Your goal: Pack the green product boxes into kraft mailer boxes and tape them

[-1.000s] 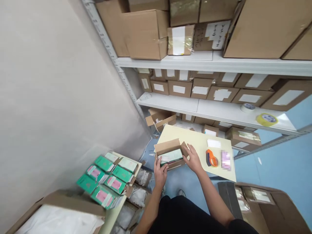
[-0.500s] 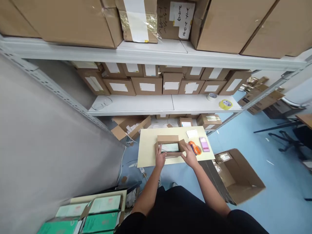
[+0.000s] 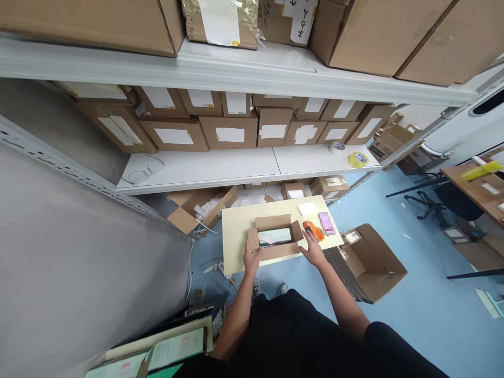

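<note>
An open cardboard box sits on the cream board with its flaps spread outward. Inside it lies a pale green box with some whitish material at its left end. My left hand touches the carton's front left corner, fingers apart. At the right end, my right hand rests by the flap with its fingers spread. An orange tape dispenser or similar tool lies just beyond my right hand, next to a blurred pink item and a white paper.
Shelves with labelled cartons stand ahead, holding glasses and tape rolls. A large open carton is on the floor at right. Green boxes are at lower left; a grey wall borders the left.
The view has shifted and turned. The carton's front and left flaps now lie folded outward, and both hands are at its outer edges.
</note>
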`<state>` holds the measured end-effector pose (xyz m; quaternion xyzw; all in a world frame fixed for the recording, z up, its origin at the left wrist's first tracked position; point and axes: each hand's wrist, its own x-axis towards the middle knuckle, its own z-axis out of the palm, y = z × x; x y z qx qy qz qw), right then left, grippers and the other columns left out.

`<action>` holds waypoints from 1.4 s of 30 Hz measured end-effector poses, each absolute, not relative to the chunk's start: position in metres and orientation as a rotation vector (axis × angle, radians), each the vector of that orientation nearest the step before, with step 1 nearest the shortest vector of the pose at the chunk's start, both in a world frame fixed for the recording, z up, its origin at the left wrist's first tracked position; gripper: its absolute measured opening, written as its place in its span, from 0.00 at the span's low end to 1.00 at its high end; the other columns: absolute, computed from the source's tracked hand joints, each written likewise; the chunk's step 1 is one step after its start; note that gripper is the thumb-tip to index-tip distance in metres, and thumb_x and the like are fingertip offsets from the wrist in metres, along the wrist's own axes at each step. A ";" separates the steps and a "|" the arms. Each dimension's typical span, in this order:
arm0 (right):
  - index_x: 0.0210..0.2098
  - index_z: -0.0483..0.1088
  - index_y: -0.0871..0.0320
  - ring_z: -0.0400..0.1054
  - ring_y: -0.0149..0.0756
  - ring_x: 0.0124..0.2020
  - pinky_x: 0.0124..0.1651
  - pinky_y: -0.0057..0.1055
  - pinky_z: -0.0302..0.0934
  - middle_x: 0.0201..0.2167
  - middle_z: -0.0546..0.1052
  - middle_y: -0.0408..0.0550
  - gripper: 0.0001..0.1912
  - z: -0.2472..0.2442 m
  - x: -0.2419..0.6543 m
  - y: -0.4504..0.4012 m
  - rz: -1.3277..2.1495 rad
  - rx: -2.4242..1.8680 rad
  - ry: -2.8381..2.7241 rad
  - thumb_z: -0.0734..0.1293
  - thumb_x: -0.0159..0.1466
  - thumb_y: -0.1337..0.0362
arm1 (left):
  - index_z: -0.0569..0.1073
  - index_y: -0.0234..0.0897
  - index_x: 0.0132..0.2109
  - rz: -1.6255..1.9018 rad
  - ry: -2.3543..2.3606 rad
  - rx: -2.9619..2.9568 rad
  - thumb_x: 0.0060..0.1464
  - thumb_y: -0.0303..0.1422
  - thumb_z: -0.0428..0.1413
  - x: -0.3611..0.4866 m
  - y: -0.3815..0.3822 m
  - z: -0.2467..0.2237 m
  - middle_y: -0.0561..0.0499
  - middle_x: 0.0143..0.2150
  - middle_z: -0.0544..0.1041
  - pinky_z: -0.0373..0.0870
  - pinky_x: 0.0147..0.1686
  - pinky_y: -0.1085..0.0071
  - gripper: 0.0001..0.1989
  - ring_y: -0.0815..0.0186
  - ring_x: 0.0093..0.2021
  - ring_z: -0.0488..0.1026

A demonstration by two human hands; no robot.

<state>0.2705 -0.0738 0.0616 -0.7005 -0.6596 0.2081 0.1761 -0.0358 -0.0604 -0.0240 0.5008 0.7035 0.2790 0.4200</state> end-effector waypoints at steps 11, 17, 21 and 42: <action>0.72 0.59 0.60 0.65 0.52 0.67 0.68 0.50 0.61 0.68 0.69 0.61 0.40 0.032 0.273 -0.055 0.743 -2.008 -1.709 0.68 0.62 0.58 | 0.57 0.46 0.74 0.380 1.462 1.793 0.53 0.29 0.63 -0.025 -0.068 -0.013 0.48 0.81 0.40 0.64 0.68 0.56 0.44 0.44 0.78 0.46; 0.62 0.72 0.59 0.63 0.52 0.69 0.69 0.48 0.59 0.69 0.68 0.61 0.33 0.023 0.253 -0.059 1.051 -1.817 -1.962 0.73 0.59 0.56 | 0.58 0.43 0.74 0.212 1.494 1.807 0.54 0.34 0.62 -0.028 -0.069 -0.010 0.48 0.81 0.38 0.53 0.72 0.49 0.42 0.42 0.78 0.43; 0.62 0.73 0.59 0.62 0.54 0.70 0.70 0.49 0.58 0.70 0.66 0.61 0.36 0.019 0.258 -0.063 1.084 -1.782 -1.961 0.75 0.58 0.51 | 0.62 0.44 0.72 0.145 1.501 1.785 0.56 0.42 0.61 -0.033 -0.062 -0.001 0.48 0.80 0.44 0.51 0.72 0.48 0.39 0.40 0.78 0.42; 0.66 0.64 0.56 0.65 0.56 0.61 0.56 0.41 0.64 0.60 0.71 0.60 0.36 -0.005 0.250 -0.021 0.848 -2.287 -1.378 0.71 0.61 0.56 | 0.44 0.42 0.78 0.236 1.752 1.860 0.52 0.35 0.65 -0.021 0.046 0.054 0.43 0.79 0.49 0.54 0.72 0.55 0.53 0.47 0.77 0.46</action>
